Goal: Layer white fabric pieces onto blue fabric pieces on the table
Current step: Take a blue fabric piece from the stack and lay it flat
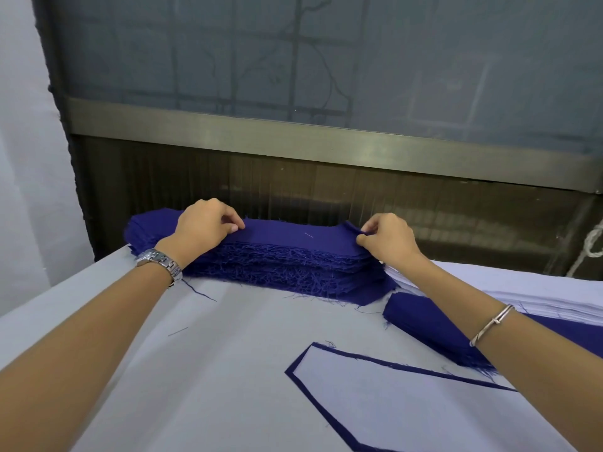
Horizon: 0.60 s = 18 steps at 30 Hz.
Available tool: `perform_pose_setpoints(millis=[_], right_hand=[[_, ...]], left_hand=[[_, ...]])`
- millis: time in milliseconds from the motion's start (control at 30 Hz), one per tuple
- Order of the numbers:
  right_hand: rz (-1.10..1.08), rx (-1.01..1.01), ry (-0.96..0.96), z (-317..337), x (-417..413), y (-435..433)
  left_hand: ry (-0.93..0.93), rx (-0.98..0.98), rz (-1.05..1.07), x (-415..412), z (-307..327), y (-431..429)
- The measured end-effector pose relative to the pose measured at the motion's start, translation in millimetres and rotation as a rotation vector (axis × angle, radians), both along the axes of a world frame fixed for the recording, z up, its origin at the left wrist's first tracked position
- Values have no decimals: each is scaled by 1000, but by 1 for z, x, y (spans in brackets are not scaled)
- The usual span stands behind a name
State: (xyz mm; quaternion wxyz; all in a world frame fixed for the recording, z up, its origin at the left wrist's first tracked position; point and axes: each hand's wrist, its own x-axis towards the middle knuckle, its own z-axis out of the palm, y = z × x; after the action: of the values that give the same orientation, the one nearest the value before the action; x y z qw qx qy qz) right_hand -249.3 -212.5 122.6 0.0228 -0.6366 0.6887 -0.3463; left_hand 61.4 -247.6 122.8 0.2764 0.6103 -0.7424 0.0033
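My left hand rests on the tall stack of dark blue frayed-edge fabric pieces, which sits at the far edge of the desk. The desk is covered in pale white cloth. The fingers are curled, with thumb and forefinger pinching the top blue piece near its left end. My right hand pinches that same piece at its right end, and the corner there is turned up a little off the stack. Both hands are clamped on the one top layer. The rest of the stack lies flat beneath it.

Front centre, near me, a white fabric piece with an angled end lies on a blue under-piece. Only a thin blue border shows round the white. To the right, under my right forearm, is a lower pile of blue fabric, frayed at its near end. Behind that, at the right edge, is a stack of white fabric sheets. I cannot tell whether it touches the tall stack. A few loose blue threads lie on the desk by the stack.

There is a silver metal watch on my left wrist and a thin silver bangle on my right. Behind the desk runs a brushed metal rail with a grey mesh screen above it. A white rope shows at the far right edge.
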Motion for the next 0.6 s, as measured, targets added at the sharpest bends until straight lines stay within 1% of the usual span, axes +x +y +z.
perform_pose_setpoints(millis=[100,233,367,500,600], right_hand=[[51,-27,-211,-1,-2,-8],[112,-111,-403,-3,-10,-10],[201,-149,-491,-5,-20,-9],[264,-192,-505,-10,-30,-1],[302,-189,-537,-15,-35,3]], left_hand=[[11,-4,-16,4,-1,-1],[47,11,-47,8,-4,-3],[12,-25,-31,11,-6,-8],[-102,-52,-23,11,-5,-11],[-123,-68,-30,13,-7,-13]])
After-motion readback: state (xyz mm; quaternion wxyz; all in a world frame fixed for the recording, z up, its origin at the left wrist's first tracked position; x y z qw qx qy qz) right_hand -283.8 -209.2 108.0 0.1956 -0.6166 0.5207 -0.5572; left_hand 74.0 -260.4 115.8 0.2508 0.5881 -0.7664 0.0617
